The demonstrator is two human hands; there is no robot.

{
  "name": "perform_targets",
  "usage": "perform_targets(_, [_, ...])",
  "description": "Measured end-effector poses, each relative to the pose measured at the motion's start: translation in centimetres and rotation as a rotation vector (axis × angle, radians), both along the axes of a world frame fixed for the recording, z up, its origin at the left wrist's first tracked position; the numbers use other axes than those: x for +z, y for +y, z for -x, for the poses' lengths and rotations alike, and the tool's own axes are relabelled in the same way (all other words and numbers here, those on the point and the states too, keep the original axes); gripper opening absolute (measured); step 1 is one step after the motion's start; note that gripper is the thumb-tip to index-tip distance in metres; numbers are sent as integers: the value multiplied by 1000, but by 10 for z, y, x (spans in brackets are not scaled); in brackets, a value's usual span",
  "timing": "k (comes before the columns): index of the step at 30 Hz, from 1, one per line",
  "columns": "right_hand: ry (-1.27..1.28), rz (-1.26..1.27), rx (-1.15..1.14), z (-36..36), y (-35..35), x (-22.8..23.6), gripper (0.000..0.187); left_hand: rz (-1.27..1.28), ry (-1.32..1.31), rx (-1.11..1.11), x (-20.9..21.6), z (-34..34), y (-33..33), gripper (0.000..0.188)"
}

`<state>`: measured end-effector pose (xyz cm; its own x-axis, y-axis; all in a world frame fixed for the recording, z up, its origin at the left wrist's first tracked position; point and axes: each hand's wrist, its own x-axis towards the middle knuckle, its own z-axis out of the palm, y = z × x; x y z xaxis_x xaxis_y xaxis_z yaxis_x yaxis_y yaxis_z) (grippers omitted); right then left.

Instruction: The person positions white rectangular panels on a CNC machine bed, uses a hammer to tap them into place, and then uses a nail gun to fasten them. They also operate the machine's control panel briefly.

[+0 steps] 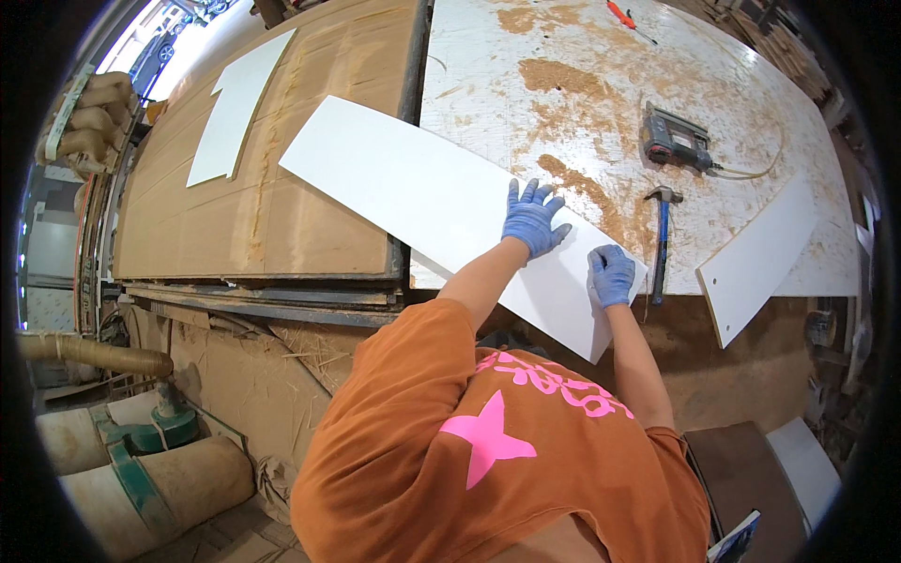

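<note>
A long white board (404, 178) lies slantwise across the worktable, its near right corner jutting past the front edge. My left hand (533, 223), in a blue glove, rests on the board with its fingers spread. Close to the board's right end, my gloved right hand (612, 275) is closed, its fingers curled over the board's surface. Whatever those fingers hold, if anything, is hidden. Just right of that hand lies a claw hammer (663, 242) with a blue and black handle. Farther back sits a nail gun (678, 139) with a thin hose attached.
Another white panel (760, 258) with small holes overhangs the front edge at right. Sawdust (568, 80) covers parts of the white tabletop (469, 56). An orange-handled screwdriver (627, 17) lies far back. A notched white piece (239, 108) rests on brown sheets (324, 230) at left.
</note>
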<state>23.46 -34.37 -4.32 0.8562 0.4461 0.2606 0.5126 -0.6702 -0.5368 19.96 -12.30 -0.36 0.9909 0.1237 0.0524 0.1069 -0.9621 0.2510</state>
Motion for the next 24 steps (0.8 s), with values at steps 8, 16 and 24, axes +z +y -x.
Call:
perform_targets(8, [105, 0, -215, -4, 11, -23, 14, 81, -196, -36, -21, -7, -1, 54])
perform_targets(16, [-26, 93, 43, -3, -7, 10, 15, -45, -77, -65, 0, -11, -9, 56])
perform_targets(24, [0, 55, -60, 5, 3, 6, 14, -92, -38, -63, -1, -9, -8, 56])
